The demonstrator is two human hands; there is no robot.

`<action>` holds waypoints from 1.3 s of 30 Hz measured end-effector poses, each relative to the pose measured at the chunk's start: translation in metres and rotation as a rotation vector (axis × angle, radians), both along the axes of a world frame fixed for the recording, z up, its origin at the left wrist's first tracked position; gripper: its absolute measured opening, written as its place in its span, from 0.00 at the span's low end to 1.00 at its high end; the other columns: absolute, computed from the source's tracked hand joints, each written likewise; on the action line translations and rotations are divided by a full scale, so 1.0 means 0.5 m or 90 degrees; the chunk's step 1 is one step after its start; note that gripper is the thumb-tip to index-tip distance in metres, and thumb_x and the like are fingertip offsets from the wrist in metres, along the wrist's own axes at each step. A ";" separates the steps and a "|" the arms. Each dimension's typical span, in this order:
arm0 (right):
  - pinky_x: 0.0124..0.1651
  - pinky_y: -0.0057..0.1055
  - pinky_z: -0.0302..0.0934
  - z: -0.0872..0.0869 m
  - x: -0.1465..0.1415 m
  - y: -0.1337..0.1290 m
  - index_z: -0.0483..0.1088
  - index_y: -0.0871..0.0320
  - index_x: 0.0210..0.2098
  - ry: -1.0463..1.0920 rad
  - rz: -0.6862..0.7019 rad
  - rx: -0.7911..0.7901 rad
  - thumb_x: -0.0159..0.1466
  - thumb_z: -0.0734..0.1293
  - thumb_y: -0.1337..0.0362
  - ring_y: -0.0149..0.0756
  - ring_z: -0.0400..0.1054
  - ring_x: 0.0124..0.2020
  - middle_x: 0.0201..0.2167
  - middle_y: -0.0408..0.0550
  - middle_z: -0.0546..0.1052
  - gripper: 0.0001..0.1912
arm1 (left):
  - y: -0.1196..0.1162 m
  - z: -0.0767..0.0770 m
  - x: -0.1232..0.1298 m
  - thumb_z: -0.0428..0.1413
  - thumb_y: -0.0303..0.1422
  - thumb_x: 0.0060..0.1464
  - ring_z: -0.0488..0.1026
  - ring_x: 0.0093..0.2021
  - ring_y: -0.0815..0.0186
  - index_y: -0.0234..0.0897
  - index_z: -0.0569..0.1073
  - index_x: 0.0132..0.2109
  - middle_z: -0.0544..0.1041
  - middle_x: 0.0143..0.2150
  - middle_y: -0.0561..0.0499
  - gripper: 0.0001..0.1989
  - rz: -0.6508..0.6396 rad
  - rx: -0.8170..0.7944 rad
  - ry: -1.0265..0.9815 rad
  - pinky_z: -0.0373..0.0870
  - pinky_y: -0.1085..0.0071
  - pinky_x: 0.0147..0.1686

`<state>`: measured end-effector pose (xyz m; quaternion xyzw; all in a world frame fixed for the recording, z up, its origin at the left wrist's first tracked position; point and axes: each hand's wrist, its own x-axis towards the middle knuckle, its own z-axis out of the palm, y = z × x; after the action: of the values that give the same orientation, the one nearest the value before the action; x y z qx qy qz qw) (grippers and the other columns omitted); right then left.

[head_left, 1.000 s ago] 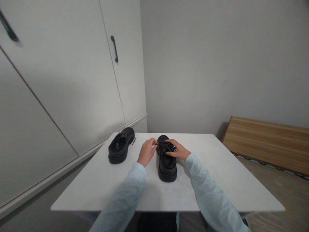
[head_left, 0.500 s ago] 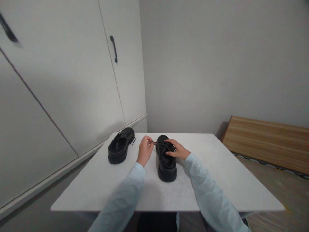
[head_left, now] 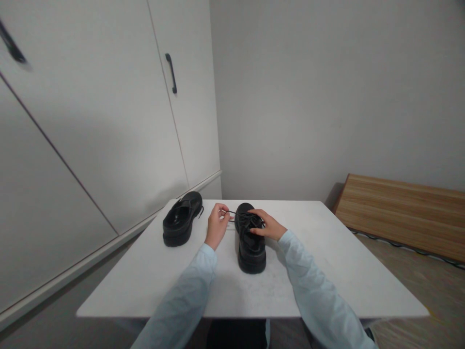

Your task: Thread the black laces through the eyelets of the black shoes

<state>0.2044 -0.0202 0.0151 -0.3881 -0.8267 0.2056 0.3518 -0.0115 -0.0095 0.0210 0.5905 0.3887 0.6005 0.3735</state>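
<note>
A black lace-up shoe (head_left: 251, 252) stands on the white table, its toe pointing away from me. To its left, my left hand (head_left: 218, 225) pinches a dark shoelace (head_left: 231, 212) that stretches from the shoe's front. My right hand (head_left: 268, 226) rests on the shoe's right side, with thumb and fingers around the laced part; the laces under the fingers are partly hidden. Farther left stands a second black shoe (head_left: 178, 231), untouched, with a lace end hanging on its right side.
The white table (head_left: 337, 281) reaches back toward a grey wall. White cabinet doors with a black handle (head_left: 171, 73) rise at the left. A wood-grain board (head_left: 399, 208) lies beyond the table at the right, with a dark cable along its lower edge.
My left hand has shifted slightly left, and the lace between it and the shoe now shows as two separated strands. My right hand has hardly moved.
</note>
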 end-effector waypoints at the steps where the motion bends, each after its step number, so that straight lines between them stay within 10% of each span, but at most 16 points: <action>1: 0.59 0.46 0.53 0.000 0.000 0.000 0.61 0.57 0.55 0.000 -0.001 -0.001 0.54 0.70 0.58 0.45 0.61 0.55 0.52 0.56 0.66 0.31 | -0.001 0.001 0.001 0.52 0.29 0.47 0.70 0.30 0.72 0.38 0.62 0.34 0.64 0.33 0.55 0.06 -0.004 0.001 -0.012 0.70 0.76 0.28; 14: 0.57 0.46 0.55 0.010 -0.005 -0.010 0.62 0.56 0.55 0.024 -0.025 -0.015 0.52 0.71 0.55 0.46 0.60 0.55 0.52 0.55 0.66 0.33 | -0.008 0.014 -0.005 0.54 0.27 0.48 0.67 0.32 0.73 0.36 0.65 0.34 0.67 0.33 0.54 0.05 0.013 0.057 0.013 0.64 0.78 0.30; 29: 0.25 0.29 0.67 0.007 0.002 0.004 0.71 0.58 0.36 0.158 -0.256 -0.047 0.60 0.61 0.57 0.35 0.67 0.34 0.40 0.53 0.68 0.13 | -0.016 0.027 -0.006 0.58 0.30 0.45 0.67 0.34 0.71 0.36 0.67 0.33 0.69 0.33 0.53 0.08 -0.035 0.038 -0.020 0.65 0.77 0.32; 39: 0.13 0.21 0.55 0.025 -0.002 -0.008 0.69 0.61 0.29 0.285 -0.202 -0.231 0.48 0.70 0.58 0.25 0.61 0.18 0.25 0.43 0.71 0.14 | -0.037 0.035 0.004 0.54 0.37 0.51 0.65 0.23 0.72 0.37 0.66 0.37 0.70 0.22 0.56 0.09 -0.218 -0.055 0.054 0.62 0.76 0.26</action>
<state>0.2034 -0.0243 0.0278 -0.5133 -0.6080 0.3726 0.4774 -0.0095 -0.0280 0.0384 0.6561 0.3233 0.4859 0.4784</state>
